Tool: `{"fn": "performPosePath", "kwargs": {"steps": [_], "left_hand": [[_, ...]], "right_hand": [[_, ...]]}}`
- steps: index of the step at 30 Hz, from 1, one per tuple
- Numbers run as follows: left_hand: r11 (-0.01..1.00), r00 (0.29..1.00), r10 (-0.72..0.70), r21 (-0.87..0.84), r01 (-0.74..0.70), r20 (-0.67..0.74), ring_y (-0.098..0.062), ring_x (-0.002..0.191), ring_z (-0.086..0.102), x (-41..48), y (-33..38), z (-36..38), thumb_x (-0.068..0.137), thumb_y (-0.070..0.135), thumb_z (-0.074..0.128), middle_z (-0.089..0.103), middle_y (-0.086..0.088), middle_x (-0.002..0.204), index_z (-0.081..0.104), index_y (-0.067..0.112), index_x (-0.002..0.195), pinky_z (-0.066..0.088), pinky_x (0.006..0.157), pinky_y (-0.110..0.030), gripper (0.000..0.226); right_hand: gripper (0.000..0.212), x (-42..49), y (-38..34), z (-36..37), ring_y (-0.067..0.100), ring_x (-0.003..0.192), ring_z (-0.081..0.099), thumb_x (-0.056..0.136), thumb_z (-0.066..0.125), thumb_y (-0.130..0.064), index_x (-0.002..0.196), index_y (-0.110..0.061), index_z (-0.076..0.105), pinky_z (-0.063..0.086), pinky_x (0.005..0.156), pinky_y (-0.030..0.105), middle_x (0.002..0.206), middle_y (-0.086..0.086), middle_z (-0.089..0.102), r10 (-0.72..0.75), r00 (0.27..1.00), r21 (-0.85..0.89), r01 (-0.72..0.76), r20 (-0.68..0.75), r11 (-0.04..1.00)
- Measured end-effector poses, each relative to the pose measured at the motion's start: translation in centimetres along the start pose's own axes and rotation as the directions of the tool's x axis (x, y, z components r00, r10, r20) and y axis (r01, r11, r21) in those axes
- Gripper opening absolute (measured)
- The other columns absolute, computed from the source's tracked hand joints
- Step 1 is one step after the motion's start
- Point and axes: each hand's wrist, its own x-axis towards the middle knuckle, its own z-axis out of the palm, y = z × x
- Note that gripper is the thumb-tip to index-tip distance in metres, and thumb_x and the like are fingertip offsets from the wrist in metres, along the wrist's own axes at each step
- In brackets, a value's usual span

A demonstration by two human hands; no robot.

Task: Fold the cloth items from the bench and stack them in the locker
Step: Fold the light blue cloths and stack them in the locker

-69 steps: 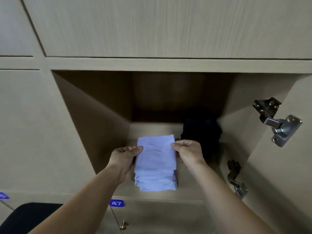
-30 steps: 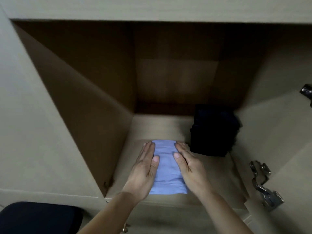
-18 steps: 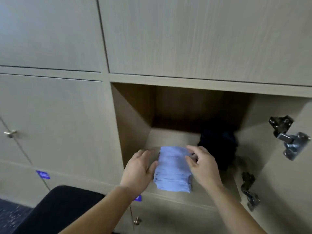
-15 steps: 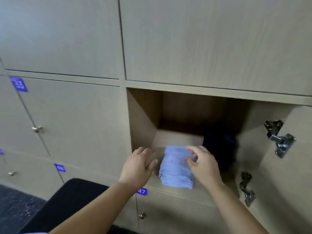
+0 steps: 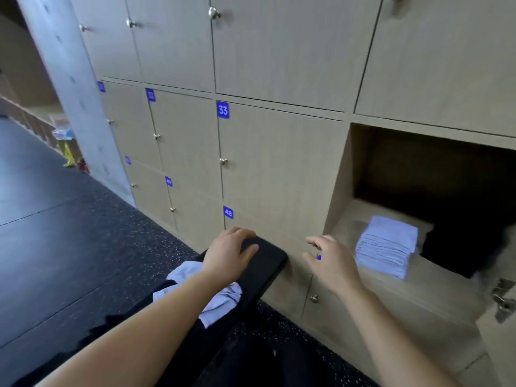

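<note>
Left grip [image 5: 229,255], right grip [image 5: 332,261] released, empty. Blue stack [image 5: 386,245] at locker [image 5: 435,289] near edge; crumpled cloth [image 5: 220,300] on bench [image 5: 268,261] under forearm [image 5: 167,317]. Risk: forearm sweeping cloth off, next item toppling stack.

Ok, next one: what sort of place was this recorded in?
Probably a gym or sports-centre changing area: a wall of numbered wooden lockers, a black padded bench in front of them, and speckled rubber-like flooring. One open locker holds a stack of folded cloths.
</note>
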Motion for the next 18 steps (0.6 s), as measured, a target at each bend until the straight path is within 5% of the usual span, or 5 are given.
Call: {"fn": "performPosePath", "kwargs": {"steps": [10, 18], "left_hand": [[0.930, 0.927, -0.366, -0.024, 0.366, -0.086, -0.015, 0.107, 0.059, -8.3, -14.1, -4.3, 0.093, 0.029, 0.061, 0.061, 0.008, 0.117, 0.065, 0.023, 0.120, 0.046, 0.087, -0.030, 0.028], [0.870, 0.870, -0.492, -0.054, 0.490, -0.018, -0.014, 0.112, 0.056, -8.9, -20.4, -0.3, 0.092, 0.029, 0.063, 0.062, 0.007, 0.123, 0.064, 0.020, 0.122, 0.042, 0.091, -0.026, 0.032]], "right_hand": [[0.028, -2.7, -6.8, 11.5, 0.015, 0.108, 0.057, 0.091, 0.055, -0.024, 0.117, -0.019, 0.066, 0.038, 0.078, 0.021, 0.115, -0.004, 0.062, -0.082, 0.954, 0.006, 0.084, 0.290, 0.996], [0.015, -1.3, -7.1, 18.8, 0.021, 0.082, 0.055, 0.085, 0.053, -0.020, 0.085, -0.007, 0.061, 0.049, 0.072, 0.035, 0.083, -0.002, 0.056, -0.073, 0.898, -0.062, 0.111, 0.433, 0.992]]}}
